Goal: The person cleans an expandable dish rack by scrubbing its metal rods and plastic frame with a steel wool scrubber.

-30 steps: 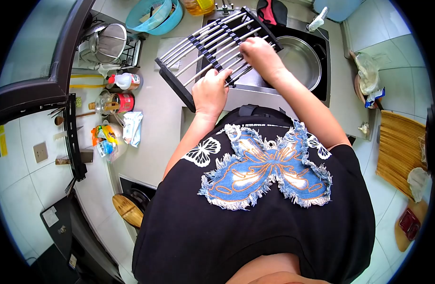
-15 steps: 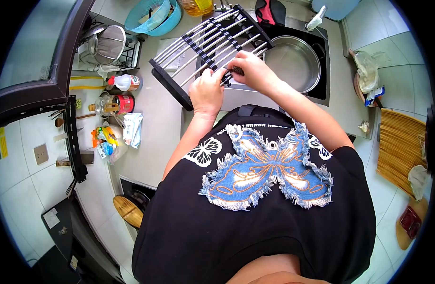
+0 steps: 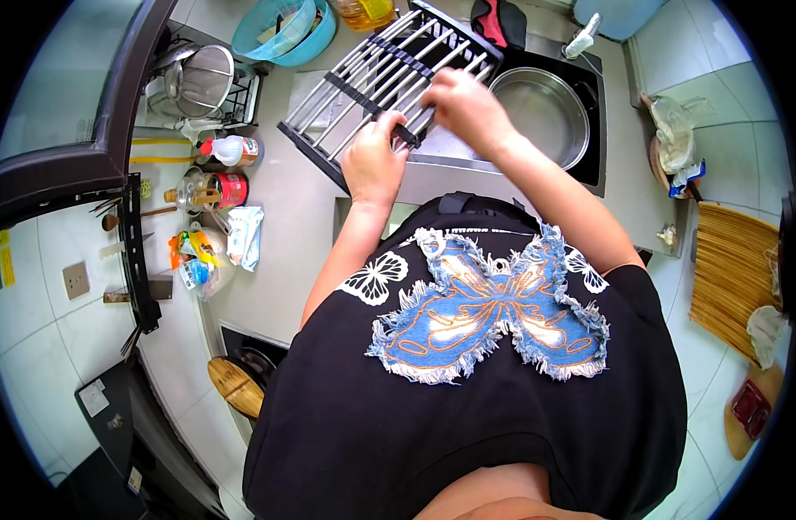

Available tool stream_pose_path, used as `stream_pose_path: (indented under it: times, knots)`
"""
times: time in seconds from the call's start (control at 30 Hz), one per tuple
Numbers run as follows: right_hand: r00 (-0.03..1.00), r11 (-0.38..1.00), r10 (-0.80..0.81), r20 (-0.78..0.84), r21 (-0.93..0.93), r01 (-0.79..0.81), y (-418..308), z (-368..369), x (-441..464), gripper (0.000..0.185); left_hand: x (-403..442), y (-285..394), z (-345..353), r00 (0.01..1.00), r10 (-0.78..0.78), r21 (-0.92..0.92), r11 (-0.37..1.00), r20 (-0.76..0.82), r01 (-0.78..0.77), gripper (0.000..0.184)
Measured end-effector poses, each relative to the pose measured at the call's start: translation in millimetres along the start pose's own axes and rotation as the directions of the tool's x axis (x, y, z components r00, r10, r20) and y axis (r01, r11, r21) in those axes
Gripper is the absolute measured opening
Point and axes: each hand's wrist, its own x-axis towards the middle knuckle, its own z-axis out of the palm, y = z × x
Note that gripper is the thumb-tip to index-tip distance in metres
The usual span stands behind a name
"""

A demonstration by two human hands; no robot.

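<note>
A rack (image 3: pixel 363 82) of metal rods with black end bars and black cross strips is tilted above the counter and the left part of the black sink (image 3: pixel 595 130). My left hand (image 3: pixel 376 160) grips its near edge, fingers wrapped round the rods. My right hand (image 3: pixel 469 108) is closed at the rods near the right end bar; whether a small thing is between its fingers is hidden. To the right, a round metal pan (image 3: pixel 545 121) sits in the sink.
Blue basins (image 3: pixel 307 48) and an oil bottle (image 3: pixel 365 10) stand at the back. Along the left are a wire strainer (image 3: pixel 209 78), a red-capped bottle (image 3: pixel 233 150), a red-labelled jar (image 3: pixel 229 189) and packets (image 3: pixel 245 236). A faucet (image 3: pixel 582 39) is behind the pan.
The rack has tilted, and its cross strips sit differently along the rods. My right hand moved down to the rods' near end, then back up and slightly right.
</note>
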Motion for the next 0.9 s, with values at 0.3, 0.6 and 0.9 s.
stream_pose_path:
  times: [0.3,0.6,0.9]
  knots:
    - [0.956,0.950,0.166,-0.242,0.301,-0.089,-6.6,-18.3,15.5,0.020,29.4,-51.2,-7.4,0.936,-0.331,-0.650,0.686,0.121,0.327,0.062]
    - [0.944,0.953,-0.259,-0.203,0.106,0.284,-30.4,11.0,49.6,0.018,26.5,-38.7,-4.2,0.955,-0.277,-0.624,0.730,0.102,0.279,0.064]
    - [0.939,0.938,-0.338,-0.059,0.061,0.341,-29.6,3.4,45.5,0.018,20.9,-25.4,-15.3,0.962,-0.264,-0.640,0.727,0.073,0.248,0.062]
